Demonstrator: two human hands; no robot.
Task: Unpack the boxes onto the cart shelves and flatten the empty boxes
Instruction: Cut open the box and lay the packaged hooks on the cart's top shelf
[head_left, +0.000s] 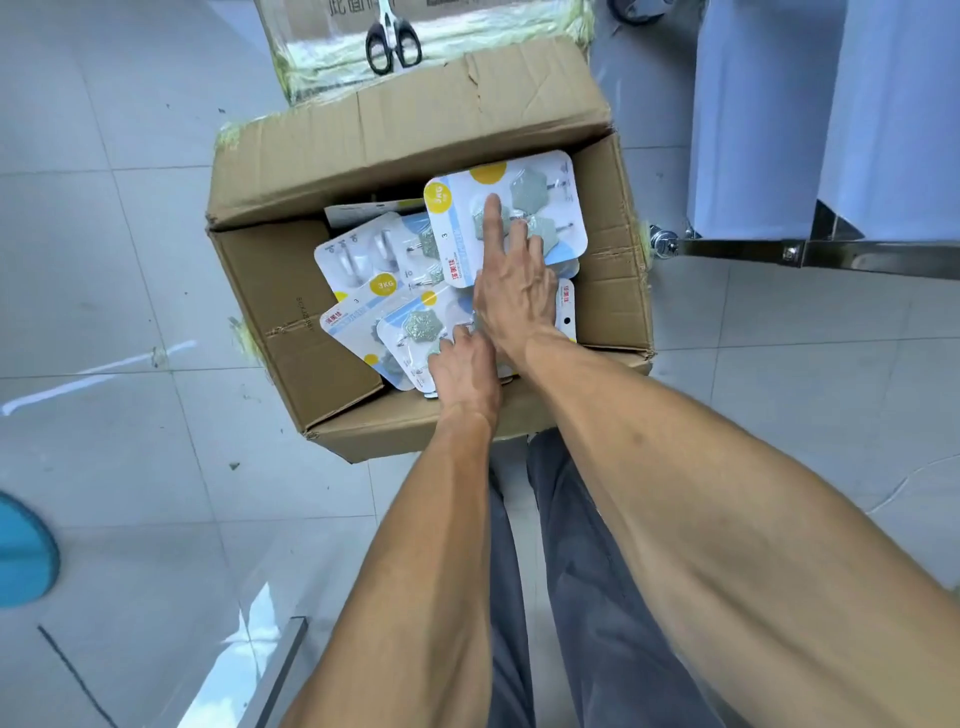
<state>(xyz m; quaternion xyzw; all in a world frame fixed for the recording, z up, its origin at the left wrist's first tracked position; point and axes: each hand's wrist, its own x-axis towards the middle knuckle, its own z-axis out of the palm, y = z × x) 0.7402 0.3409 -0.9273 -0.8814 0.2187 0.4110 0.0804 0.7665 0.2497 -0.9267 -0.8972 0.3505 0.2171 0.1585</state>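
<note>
An open cardboard box (291, 306) stands on the tiled floor, its far flap folded up. Inside lie several white blister packs of wall hooks with yellow 3KG dots. My right hand (514, 291) reaches into the box, its index finger stretched out flat on the top pack (550, 208) at the far right. My left hand (462, 369) is lower in the box at the near side, its fingers curled over the edge of a pack with a green snowflake hook (415, 332). How far the left fingers close round that pack is hidden.
A second box wrapped in clear tape (467, 41) sits beyond, with black-and-white scissors (392, 44) on top. The steel cart frame (810, 254) with a caster and white panels stands at the right. A blue round object (21, 551) lies at the left edge.
</note>
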